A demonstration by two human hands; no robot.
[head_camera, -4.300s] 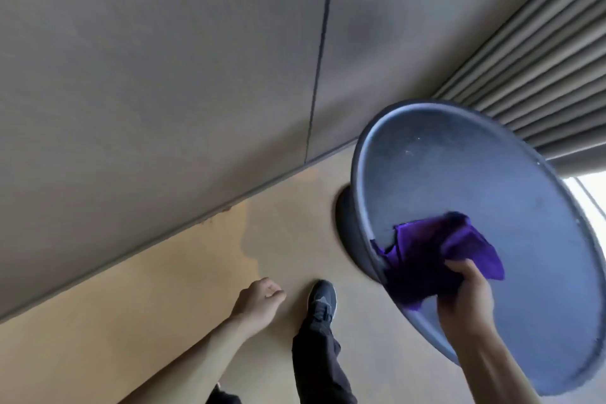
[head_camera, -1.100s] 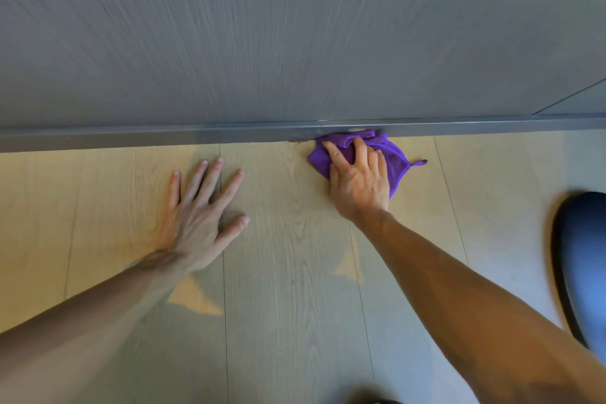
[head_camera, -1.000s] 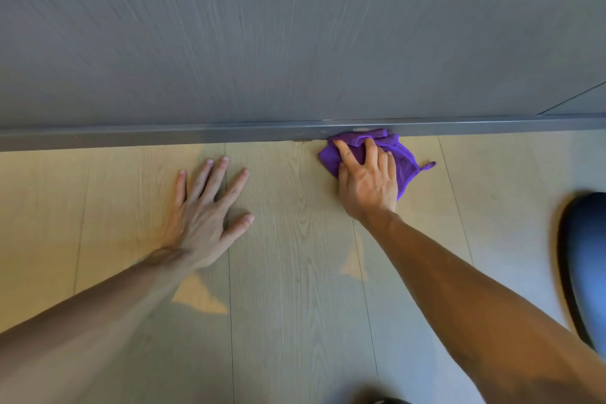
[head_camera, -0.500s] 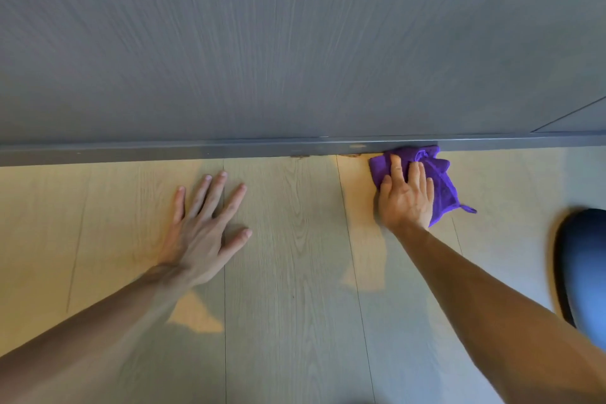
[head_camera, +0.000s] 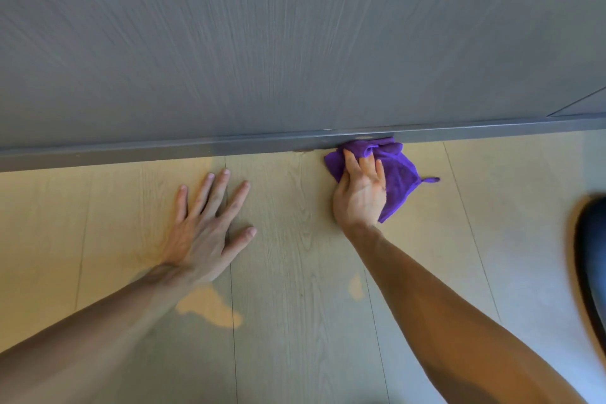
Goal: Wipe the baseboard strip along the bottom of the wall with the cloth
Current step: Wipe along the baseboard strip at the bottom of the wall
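A dark grey baseboard strip (head_camera: pixel 164 149) runs across the view at the foot of the grey wood-grain wall. My right hand (head_camera: pixel 360 193) presses a crumpled purple cloth (head_camera: pixel 398 174) onto the floor, with the cloth's top edge bunched against the strip. A small loop sticks out at the cloth's right corner. My left hand (head_camera: pixel 206 226) lies flat on the light wooden floor with its fingers spread, apart from the strip and holding nothing.
A dark blue rounded object (head_camera: pixel 592 266) stands on the floor at the right edge, blurred. A small brownish mark (head_camera: pixel 303 151) sits where strip meets floor, just left of the cloth. A panel seam (head_camera: pixel 577 105) crosses the wall at far right.
Over the last second my right hand slid the cloth right along the strip, then back a little to the left. My left hand stayed planted on the floor.
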